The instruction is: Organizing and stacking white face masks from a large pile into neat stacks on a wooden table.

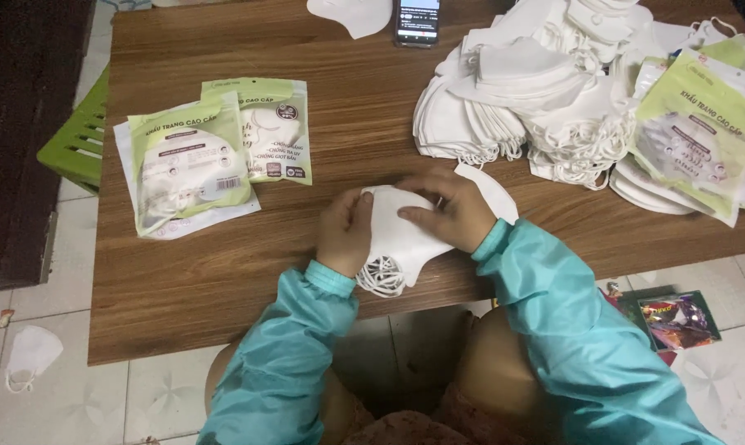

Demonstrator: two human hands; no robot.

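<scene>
Brown wooden table (224, 280) carries everything, and near its front edge both hands press on a small stack of white face masks (397, 239). Left hand (345, 231) curls its fingers over the stack's left side, while right hand (451, 213) lays flattened fingers on top; how firmly either grips is hard to judge. Beyond the fingertips lies a big heap of loose masks (537, 91), and left of them two green-topped packets (224, 152).

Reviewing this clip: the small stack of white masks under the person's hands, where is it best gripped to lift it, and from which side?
Probably by the two ends of the stack of masks, pinched from left and right, as the left hand and right hand already sit. The stack lies flat on the table, and its ear loops bunch at the near edge, so a grip from there would likely catch only loops.
</scene>
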